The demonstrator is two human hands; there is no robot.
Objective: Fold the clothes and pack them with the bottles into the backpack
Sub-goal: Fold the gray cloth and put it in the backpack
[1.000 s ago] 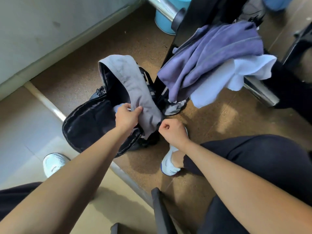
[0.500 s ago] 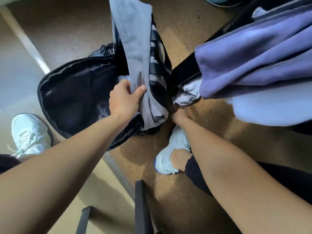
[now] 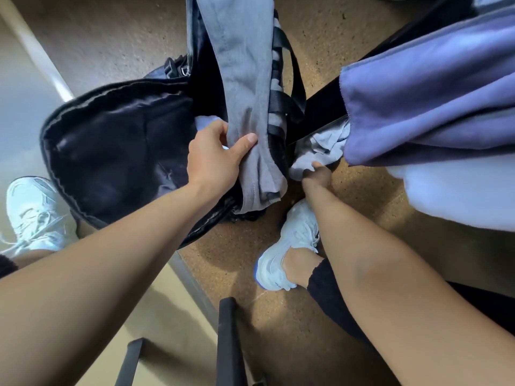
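A black backpack (image 3: 111,151) lies unzipped on the brown floor, its dark lining facing up. My left hand (image 3: 217,157) grips the backpack's grey back panel (image 3: 239,79) and holds it upright beside the opening. A bit of pale cloth (image 3: 204,121) shows inside, just above that hand. My right hand (image 3: 317,174) pinches a crumpled light grey garment (image 3: 320,154) lying on the floor under a black bar. A purple garment (image 3: 429,101) and a white garment (image 3: 457,196) hang over that bar at the right. No bottles are visible.
My white shoes stand on the floor, one at the left (image 3: 30,215), one under my right forearm (image 3: 289,246). A black table bar (image 3: 328,107) crosses diagonally. Black chair legs (image 3: 228,344) sit at the bottom. A metal floor strip (image 3: 36,57) runs along the left.
The view has moved in closer and lower. My right hand went from a closed fist near the backpack down to the light grey garment under the bar. My left hand kept its grip.
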